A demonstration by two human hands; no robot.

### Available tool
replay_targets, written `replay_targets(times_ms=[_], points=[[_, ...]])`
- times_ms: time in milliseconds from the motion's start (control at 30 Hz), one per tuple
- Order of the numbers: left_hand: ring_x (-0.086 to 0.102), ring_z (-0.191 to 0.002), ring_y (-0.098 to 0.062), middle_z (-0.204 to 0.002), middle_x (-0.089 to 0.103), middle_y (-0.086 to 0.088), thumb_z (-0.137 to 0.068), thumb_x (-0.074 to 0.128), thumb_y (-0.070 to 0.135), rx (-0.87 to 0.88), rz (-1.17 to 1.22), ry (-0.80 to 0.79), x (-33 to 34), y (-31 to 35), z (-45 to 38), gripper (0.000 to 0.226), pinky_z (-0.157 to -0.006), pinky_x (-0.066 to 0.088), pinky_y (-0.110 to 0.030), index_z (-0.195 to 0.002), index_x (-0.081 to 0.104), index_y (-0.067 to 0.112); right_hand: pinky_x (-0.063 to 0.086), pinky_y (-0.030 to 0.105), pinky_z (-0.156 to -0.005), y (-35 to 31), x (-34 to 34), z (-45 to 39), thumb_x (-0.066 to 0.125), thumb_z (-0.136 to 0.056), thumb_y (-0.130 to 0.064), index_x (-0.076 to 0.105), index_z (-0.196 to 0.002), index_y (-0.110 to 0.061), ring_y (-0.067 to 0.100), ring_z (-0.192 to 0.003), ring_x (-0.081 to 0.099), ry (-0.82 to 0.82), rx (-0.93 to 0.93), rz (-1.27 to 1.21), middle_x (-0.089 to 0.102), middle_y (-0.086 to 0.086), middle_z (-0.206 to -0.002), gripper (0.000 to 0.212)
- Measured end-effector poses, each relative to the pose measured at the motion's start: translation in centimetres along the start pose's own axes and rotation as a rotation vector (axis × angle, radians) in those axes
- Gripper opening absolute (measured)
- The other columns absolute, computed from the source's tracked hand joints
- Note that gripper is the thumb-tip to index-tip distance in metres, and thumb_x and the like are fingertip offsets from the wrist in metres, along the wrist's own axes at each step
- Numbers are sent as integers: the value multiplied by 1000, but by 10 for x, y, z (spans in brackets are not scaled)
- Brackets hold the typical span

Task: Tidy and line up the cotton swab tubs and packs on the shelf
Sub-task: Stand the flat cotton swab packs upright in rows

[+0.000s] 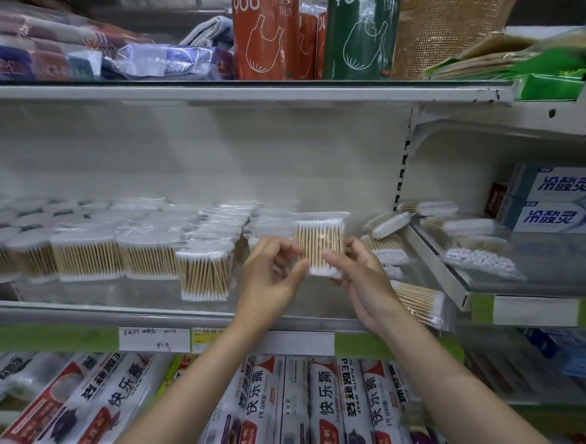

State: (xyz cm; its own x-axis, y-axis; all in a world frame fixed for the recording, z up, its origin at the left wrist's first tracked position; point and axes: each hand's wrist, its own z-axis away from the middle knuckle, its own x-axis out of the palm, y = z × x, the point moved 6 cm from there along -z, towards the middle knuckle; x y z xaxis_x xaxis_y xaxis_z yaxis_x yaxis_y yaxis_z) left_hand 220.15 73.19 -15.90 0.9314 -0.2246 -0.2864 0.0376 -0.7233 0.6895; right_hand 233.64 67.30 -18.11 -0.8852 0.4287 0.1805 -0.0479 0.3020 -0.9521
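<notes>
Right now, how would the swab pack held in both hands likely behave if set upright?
The swab pack probably feels light and fairly stiff, since its wooden sticks lie tightly parallel. Its clear film looks slippery. Pinched between left hand and right hand, it looks thin, so it may tip.

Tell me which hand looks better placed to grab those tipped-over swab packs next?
Probably the right hand: the tipped packs lie just to its right, near the shelf's end. Both hands hold one pack now; the left hand sits farther away.

Blurred swab tubs (29,251) far left
</notes>
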Motion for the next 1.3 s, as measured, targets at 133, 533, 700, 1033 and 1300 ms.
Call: replay_targets(times_ms=[133, 533, 700, 1033, 1300], points=[[60, -83, -4, -95, 62, 5, -67, 70, 48, -139, 154, -128, 5, -2, 2, 45, -71, 57, -32, -97, 58, 17, 39, 29, -70, -6, 4, 3, 57, -79, -39, 62, -92, -20, 14, -82, 53, -88, -63, -24, 64, -1, -90, 24], [66, -73, -10, -102, 70, -4, -96, 45, 8, -383, 617, -157, 9, -18, -3, 25, -52, 51, -21, -116, 59, 13, 40, 27, -69, -2, -7, -2, 60, -87, -5, 54, -84, -19, 18, -83, 54, 89, 0, -58, 64, 5, -94, 16], [66, -73, -10, -102, 69, -1, -96, 46, 10, -403, 654, -136, 9, -20, -3, 28, -51, 53, -21, -123, 52, 15, 41, 25, -65, -3, -5, 1, 61, -86, -7, 51, -85, -18, 18, -83, 57, 90, 8, -102, 68, 6, -94, 15], [67, -86, -12, -109, 60, -4, -92, 50, -3, -78, 429, -83, 2, -6, 0, 30, -66, 57, -29, -105, 51, 24, 45, 30, -79, -4, -5, 1, 58, -86, 0, 61, -104, -18, 16, -93, 62, 59, -11, -60, 69, 1, -98, 26], [60, -91, -12, -103, 59, 7, -92, 53, 4, -1, 254, -51, -1, -5, 2, 21, -68, 58, -39, -105, 56, 21, 49, 36, -83, -7, -5, 3, 63, -84, -5, 58, -98, -16, 18, -89, 63, 71, -34, -83, 67, 3, -92, 18]])
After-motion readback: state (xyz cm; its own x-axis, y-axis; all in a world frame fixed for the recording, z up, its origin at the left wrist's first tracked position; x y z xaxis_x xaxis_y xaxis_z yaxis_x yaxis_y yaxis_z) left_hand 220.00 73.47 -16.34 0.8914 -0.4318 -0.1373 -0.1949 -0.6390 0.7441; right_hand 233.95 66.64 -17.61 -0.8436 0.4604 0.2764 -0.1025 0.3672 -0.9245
